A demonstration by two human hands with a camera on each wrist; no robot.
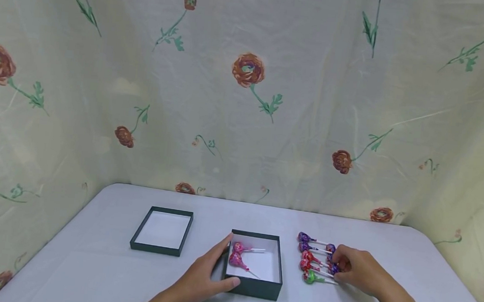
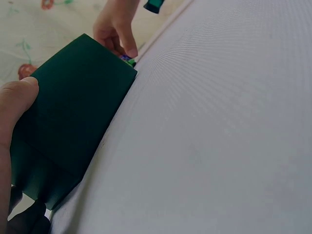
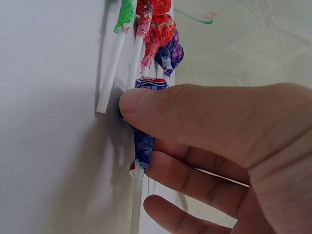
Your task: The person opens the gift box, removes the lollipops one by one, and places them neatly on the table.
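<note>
As a person's left hand (image 1: pixel 202 278) steadies a dark green box (image 1: pixel 256 289) on a white-covered table (image 1: pixel 88 262), the right hand (image 1: pixel 362 272) pinches a blue-wrapped lollipop (image 3: pixel 145 146) at the right. The left thumb presses the box's near wall while the fingers reach along its left side, gripping it around the near left corner. In the right wrist view, the right thumb lies across the blue wrapper; the forefinger's tip is hidden behind it, and the lower fingers curl loosely beside the stick.

Two pink lollipops (image 1: pixel 236 259) lie in the white-lined box, heads near its left wall, the upper stick pointing right and the lower one slanting toward the near right corner. Right of the box, well apart from it, a column of lollipops runs from two purple ones (image 1: pixel 304 247) at the far end through two red ones (image 1: pixel 304 265) to a green one (image 1: pixel 309 276) nearest the person, sticks pointing right. More dark-wrapped heads sit beside the right fingers, partly covered.

A shallow tray (image 1: pixel 155 249) with a dark green rim rests to the left of the box. Behind the table hangs a pale curtain (image 1: pixel 309 56) printed with flowers (image 1: pixel 248 70).
</note>
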